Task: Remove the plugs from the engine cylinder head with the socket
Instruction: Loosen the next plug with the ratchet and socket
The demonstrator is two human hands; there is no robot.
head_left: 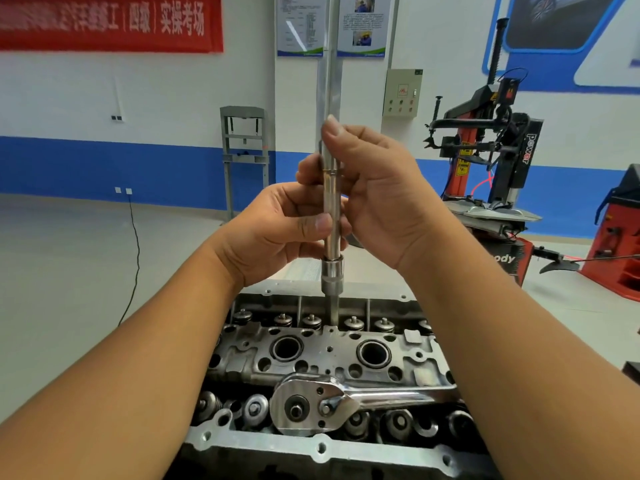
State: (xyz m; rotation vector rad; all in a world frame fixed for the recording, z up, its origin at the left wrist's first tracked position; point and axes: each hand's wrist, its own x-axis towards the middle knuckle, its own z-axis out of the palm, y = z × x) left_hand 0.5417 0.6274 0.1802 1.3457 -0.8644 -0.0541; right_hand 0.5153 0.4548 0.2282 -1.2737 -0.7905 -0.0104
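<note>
The grey engine cylinder head (330,351) lies below me, with two round open plug wells and rows of valve springs. A long chrome extension bar with a socket (332,275) stands upright above the head's far edge. My left hand (280,233) grips the bar's lower shaft with thumb and curled fingers. My right hand (374,195) holds the bar higher up, its thumb pressed along the shaft. The bar's thin tip reaches down near the far row of valve springs. A chrome ratchet wrench (311,405) lies flat across the head's near side.
A red and black tyre changer (491,161) stands at the right, with red equipment (620,237) beyond it. A grey metal stand (244,157) is against the blue and white wall. A black cable (133,254) runs down across the floor on the left.
</note>
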